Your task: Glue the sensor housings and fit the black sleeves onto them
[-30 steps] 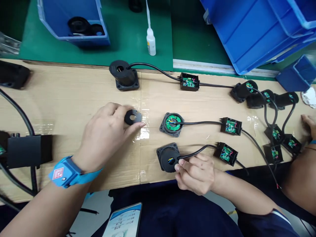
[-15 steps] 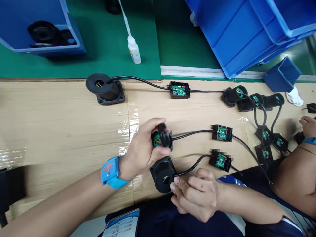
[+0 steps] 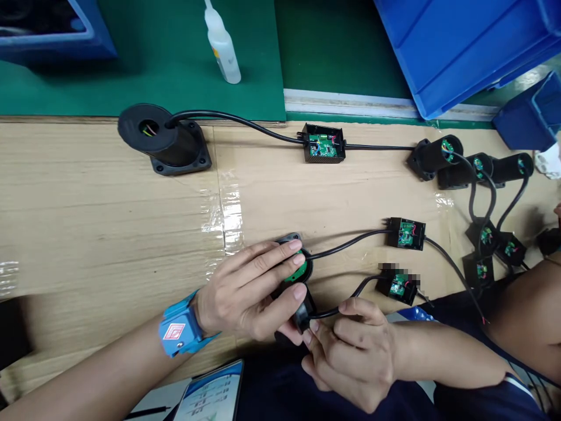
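My left hand [image 3: 254,292], with a blue wrist strap [image 3: 186,327], pinches a small black plastic part [image 3: 302,313] between thumb and index finger, right above the nearer black flanged housing, which is mostly hidden. Its other fingers lie over the farther housing, where a round green circuit board [image 3: 298,270] shows. My right hand [image 3: 355,351] is closed, fingertips pinched at the black cable [image 3: 331,314] beside the nearer housing. The cables from both housings run right to open black boxes: a farther box [image 3: 406,234] and a nearer box [image 3: 397,285], each with a green board.
Another flanged housing [image 3: 175,143] stands at the back, cabled to an open box [image 3: 324,144]. Several housings [image 3: 438,156] and boxes [image 3: 482,269] cluster at right, near a person's arm. A white bottle [image 3: 224,55] lies on the green mat; blue bins [image 3: 464,52] border the back.
My left hand has come down from the farther housing toward the nearer one, bringing the small black part beside my right fingertips. My right hand stays nearly in place. The view has shifted slightly.
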Demonstrator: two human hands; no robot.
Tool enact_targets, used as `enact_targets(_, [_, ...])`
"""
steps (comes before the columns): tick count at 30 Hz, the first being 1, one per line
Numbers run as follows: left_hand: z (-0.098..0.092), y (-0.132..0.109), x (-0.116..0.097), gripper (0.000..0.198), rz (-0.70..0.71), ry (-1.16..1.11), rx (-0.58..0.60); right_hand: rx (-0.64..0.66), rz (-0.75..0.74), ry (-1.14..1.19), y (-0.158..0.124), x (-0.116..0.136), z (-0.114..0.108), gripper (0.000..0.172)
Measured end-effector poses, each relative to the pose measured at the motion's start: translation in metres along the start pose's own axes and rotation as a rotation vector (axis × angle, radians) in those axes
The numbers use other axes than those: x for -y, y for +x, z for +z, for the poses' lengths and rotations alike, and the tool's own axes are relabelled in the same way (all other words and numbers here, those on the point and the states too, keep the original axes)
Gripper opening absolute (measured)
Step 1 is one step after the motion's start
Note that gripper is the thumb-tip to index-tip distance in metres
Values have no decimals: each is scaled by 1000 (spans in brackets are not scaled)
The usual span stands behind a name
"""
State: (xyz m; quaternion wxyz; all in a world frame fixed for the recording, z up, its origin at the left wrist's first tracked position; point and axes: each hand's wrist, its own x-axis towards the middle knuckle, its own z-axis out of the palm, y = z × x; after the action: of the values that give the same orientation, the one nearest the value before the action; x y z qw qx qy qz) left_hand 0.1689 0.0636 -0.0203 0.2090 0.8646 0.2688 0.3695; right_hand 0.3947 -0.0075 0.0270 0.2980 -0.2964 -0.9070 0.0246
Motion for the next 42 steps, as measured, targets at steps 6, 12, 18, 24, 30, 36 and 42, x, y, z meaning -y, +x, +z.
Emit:
enact_targets(6, [1,5,8,45,259,187,-105,-21,63,73,17,-29,-21,24])
enact_targets(12, [-4,6,9,50,281,201,-59,233,431,65,33,-78,-25,25])
enact_targets(18, [-9,3,4,51,161,64,-52,154,383,175,31,-79,-16,7])
enact_targets(24, [-41,9,-36,64,-358,167,-58,173,378,137,33,-78,-18,7])
enact_targets(30, [-47,27,-54,52,-367,185,140,209,387,133,35,-78,-20,8])
enact_targets(36, [-40,39,-47,48,-267,371,231,216,384,126,36,-78,-18,6])
enact_targets(42, [-43,44,-44,49,-227,405,285,110,318,-4,34,-70,-24,7])
